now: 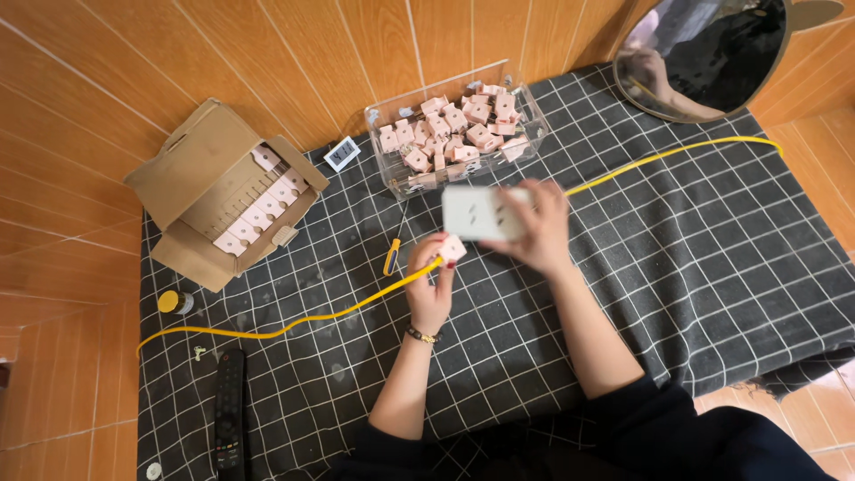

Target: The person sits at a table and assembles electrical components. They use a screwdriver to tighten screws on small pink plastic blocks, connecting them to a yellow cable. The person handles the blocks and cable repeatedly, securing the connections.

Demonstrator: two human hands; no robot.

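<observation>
Head view. A white power strip (485,212) is gripped by the right hand (537,227), just in front of the clear bin (392,183) of pink plugs — a small pink plug (451,248) is pinched in the left hand (429,283) at the strip's near edge. Misaligned pins may jam; the yellow cord (294,325), trailing left of the bin, may snag.

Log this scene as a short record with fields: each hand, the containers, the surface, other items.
Left hand: pinches a small pink plug
Right hand: holds a white socket block
Clear bin: heaped with pink plugs
Cardboard box: open, pink plugs in rows
Surface: black grid cloth
Yellow cable: runs across the cloth
Other: screwdriver, remote control, round mirror
</observation>
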